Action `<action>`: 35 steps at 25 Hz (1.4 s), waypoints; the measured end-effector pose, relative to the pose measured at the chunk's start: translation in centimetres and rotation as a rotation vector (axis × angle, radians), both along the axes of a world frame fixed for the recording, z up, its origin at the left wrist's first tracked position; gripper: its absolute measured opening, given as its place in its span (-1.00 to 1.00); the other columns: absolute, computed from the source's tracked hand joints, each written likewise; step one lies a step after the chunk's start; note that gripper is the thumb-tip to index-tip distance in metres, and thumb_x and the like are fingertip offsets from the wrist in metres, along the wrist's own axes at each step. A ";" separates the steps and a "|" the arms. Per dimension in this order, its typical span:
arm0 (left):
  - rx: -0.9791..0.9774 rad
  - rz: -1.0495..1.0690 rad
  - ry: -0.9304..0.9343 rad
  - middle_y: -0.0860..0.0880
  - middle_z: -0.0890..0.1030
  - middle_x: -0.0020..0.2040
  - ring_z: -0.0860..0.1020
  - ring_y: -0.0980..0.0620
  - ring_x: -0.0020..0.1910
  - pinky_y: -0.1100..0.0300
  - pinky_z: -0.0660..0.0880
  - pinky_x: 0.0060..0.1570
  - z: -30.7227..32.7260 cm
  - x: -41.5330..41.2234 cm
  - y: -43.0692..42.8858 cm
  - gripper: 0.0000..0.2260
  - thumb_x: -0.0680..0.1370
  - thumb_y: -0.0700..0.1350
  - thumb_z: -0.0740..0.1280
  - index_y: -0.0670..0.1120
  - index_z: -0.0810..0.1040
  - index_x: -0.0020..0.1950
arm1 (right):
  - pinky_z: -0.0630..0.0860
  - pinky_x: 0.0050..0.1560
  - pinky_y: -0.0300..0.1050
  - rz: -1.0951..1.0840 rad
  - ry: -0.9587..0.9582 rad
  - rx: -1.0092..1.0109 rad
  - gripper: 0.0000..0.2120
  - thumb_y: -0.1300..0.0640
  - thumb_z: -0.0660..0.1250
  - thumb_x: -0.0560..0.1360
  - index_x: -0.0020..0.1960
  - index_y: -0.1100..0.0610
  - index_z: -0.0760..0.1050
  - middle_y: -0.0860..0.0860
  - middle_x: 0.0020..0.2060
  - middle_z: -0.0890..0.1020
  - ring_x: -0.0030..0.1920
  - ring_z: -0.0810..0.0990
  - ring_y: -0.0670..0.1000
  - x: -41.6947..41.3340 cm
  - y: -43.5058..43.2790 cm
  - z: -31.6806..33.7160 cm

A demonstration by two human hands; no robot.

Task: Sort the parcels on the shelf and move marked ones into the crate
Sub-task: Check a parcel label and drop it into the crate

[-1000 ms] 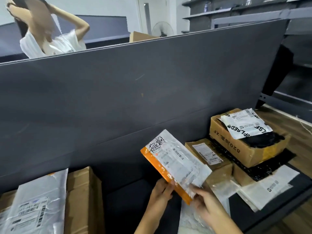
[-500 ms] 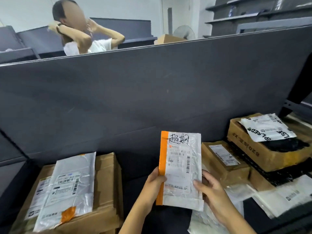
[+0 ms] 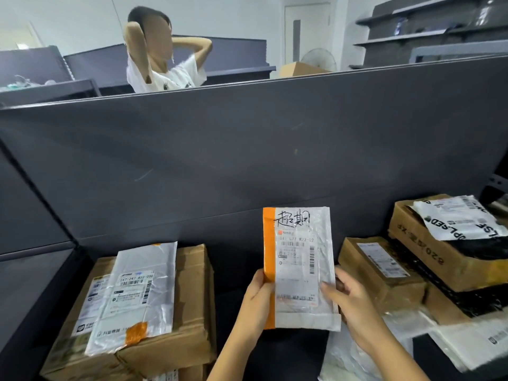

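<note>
Evidently the parcel point(image 3: 298, 268), tilted a second ago, is now being held upright over the shelf's point(image 3: 233, 273) front edge, left hand point(image 3: 257, 301) and right hand point(image 3: 349, 301) fingers gripping its lower sides, handwritten mark facing the wearer: likely crate-bound.

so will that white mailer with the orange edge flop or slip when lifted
Probably stiff: the white plastic mailer with the orange edge stands upright with the left hand and right hand gripping only its lower half. Its glossy film may be slippery.

Both hands, left hand point(image 3: 257, 303) and right hand point(image 3: 354, 303), hold marked parcel point(image 3: 298, 266) upright (handwriting on top).
</note>
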State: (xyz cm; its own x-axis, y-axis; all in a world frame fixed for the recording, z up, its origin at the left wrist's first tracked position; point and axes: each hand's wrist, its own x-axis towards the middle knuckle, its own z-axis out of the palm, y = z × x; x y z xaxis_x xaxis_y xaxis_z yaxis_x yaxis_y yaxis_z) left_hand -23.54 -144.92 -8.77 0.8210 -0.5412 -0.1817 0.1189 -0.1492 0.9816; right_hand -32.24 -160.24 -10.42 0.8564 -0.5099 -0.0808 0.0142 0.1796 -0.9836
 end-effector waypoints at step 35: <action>0.318 -1.119 0.156 0.13 0.59 -0.03 0.55 0.19 -0.03 0.44 0.44 -0.17 -17.5 -27.3 -21.4 -0.77 0.62 -0.23 0.11 0.02 0.52 0.02 | 0.64 -0.26 -0.10 -0.966 0.267 0.510 -0.78 0.35 0.29 0.48 0.09 0.17 0.50 0.09 -0.08 0.68 -0.22 0.69 -0.02 -37.9 -4.5 -16.8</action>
